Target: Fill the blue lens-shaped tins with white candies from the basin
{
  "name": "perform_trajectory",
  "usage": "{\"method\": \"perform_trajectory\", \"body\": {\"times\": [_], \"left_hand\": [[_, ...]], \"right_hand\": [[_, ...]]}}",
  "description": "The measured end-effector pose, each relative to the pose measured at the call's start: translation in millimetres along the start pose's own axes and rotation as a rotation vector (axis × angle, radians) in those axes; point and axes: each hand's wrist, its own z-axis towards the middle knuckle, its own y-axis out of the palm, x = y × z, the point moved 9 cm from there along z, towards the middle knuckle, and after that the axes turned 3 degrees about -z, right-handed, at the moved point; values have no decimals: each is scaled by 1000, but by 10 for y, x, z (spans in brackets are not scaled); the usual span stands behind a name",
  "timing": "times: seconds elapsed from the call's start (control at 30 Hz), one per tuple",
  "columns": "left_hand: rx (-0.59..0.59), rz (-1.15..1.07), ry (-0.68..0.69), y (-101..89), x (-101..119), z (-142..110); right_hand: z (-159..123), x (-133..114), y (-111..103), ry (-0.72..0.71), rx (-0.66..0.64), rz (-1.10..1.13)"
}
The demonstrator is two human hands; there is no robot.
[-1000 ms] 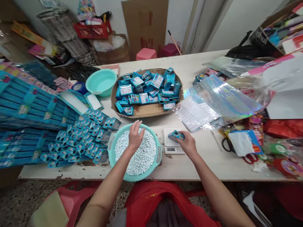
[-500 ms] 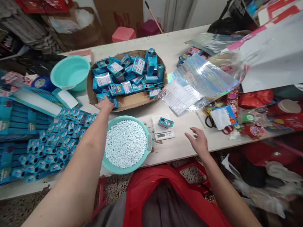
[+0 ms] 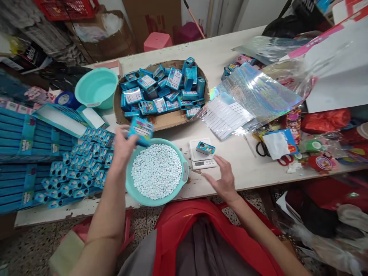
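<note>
My left hand (image 3: 123,147) grips a small blue candy box (image 3: 141,131) just above the rim of a turquoise basin (image 3: 128,188). White and pale blue candies (image 3: 156,171) fill the basin. On the small white digital scale (image 3: 199,154) lies another blue box (image 3: 205,148) with a round hole in its end. Beside the scale, my right hand (image 3: 222,177) is open, fingers apart and holding nothing. Behind the basin, a cut-down cardboard carton (image 3: 169,122) contains many similar blue boxes.
Rows of small blue boxes (image 3: 83,165) stand at left beside stacked blue packs (image 3: 37,138). A second turquoise basin (image 3: 96,88) is behind them. Shiny plastic sheets (image 3: 253,96), scissors (image 3: 262,148) and bags crowd the right side. A pink stool (image 3: 157,41) stands beyond the table.
My left hand went from the candies to the carton, then came back holding a candy box. My right hand let go of the box on the scale, drew away, and has come nearer again, open.
</note>
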Motion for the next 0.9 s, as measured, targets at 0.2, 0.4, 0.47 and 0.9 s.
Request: {"method": "perform_trajectory", "body": {"times": [0.2, 0.4, 0.47, 0.9], "left_hand": [[-857, -485, -102, 1595, 535, -1572], [-548, -166, 304, 2072, 796, -894], [-605, -49, 409, 2330, 842, -718], [-573, -922, -94, 1741, 499, -1282]], "right_hand": [[-237, -331, 115, -221, -69, 32], [-804, 1461, -222, 831, 297, 133], [-871, 1787, -184, 929, 339, 147], [77, 144, 206, 250, -283, 248]]}}
